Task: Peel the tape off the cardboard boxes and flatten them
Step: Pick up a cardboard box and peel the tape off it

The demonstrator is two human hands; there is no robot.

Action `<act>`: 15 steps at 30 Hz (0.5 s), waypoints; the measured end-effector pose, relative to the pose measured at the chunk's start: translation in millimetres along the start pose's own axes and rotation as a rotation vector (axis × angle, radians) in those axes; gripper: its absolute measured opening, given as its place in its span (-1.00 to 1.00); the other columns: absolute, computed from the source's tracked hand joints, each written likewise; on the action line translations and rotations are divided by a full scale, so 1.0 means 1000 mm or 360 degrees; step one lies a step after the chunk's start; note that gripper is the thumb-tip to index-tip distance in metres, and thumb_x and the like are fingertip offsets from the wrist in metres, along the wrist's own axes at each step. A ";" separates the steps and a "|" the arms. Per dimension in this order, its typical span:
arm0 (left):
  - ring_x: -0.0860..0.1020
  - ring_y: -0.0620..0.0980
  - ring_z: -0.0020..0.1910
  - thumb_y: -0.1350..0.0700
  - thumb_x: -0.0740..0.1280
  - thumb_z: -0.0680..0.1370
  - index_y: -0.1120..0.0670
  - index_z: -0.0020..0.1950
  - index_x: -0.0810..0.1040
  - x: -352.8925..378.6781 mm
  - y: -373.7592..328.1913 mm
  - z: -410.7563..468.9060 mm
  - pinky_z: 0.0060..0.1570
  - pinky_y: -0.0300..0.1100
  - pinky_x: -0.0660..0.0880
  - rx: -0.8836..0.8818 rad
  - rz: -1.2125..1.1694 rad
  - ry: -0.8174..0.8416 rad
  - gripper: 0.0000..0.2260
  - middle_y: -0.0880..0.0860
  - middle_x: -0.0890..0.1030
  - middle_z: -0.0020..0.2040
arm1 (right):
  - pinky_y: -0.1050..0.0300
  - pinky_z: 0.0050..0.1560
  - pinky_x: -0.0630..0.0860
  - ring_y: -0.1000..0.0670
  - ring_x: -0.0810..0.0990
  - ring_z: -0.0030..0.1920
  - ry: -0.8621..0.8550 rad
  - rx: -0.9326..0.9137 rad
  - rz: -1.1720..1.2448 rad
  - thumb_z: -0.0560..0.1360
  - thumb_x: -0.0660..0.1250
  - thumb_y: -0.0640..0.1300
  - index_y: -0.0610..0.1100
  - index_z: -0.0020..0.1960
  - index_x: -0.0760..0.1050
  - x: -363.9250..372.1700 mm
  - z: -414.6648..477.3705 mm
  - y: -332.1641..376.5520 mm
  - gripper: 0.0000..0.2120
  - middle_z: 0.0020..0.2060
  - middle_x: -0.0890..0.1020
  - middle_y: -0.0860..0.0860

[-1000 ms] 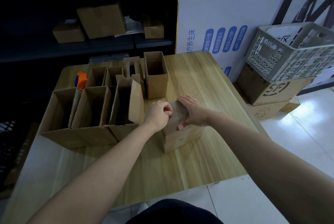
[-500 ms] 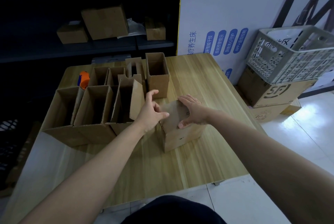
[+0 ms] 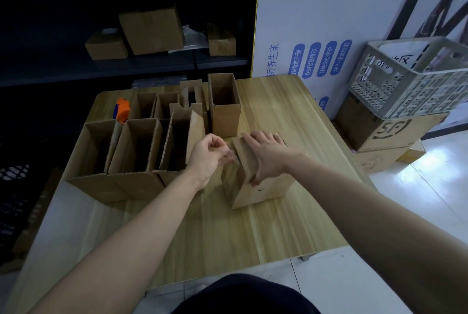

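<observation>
A small closed cardboard box (image 3: 260, 191) stands on the wooden table (image 3: 228, 232) at its middle. My right hand (image 3: 266, 156) lies over the box's top, fingers across the flap and thumb down the near side, gripping it. Just left of the box, my left hand (image 3: 209, 155) pinches a strip of clear tape (image 3: 231, 155) between thumb and fingertips. The strip stretches from my fingers to the box's top left edge.
Several open-topped cardboard boxes (image 3: 136, 146) crowd the table's left half, and a taller open box (image 3: 224, 106) stands behind my hands. An orange-blue cutter (image 3: 121, 110) lies at the far left. To the right, a white crate (image 3: 410, 78) sits on floor boxes (image 3: 387, 131).
My left hand left the box top, opened briefly beside it, and now pinches the tape, drawn a little to the left. My right hand has stayed on the box.
</observation>
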State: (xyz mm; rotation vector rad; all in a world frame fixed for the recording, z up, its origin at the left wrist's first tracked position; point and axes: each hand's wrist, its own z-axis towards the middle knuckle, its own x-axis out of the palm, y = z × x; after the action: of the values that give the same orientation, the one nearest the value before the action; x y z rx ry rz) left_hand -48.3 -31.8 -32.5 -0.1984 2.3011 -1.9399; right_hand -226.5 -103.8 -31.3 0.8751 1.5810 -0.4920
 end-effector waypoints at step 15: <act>0.51 -0.12 -0.16 0.19 0.36 0.52 0.05 -0.14 0.58 0.046 -0.007 0.015 -0.18 -0.31 0.40 0.0228 0.0906 0.0136 -0.93 -0.05 0.57 -0.19 | 0.01 0.38 0.31 -0.10 0.27 0.40 0.0214 0.0497 0.1396 0.19 0.59 0.06 -0.02 0.54 -0.12 -0.003 -0.035 -0.046 0.18 0.48 0.15 -0.05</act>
State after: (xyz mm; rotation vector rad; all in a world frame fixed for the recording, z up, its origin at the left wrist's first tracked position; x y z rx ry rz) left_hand -91.1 -55.8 -28.3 0.5062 1.9548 -1.8127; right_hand -284.6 -107.8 -28.7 1.7420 1.0891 -0.0383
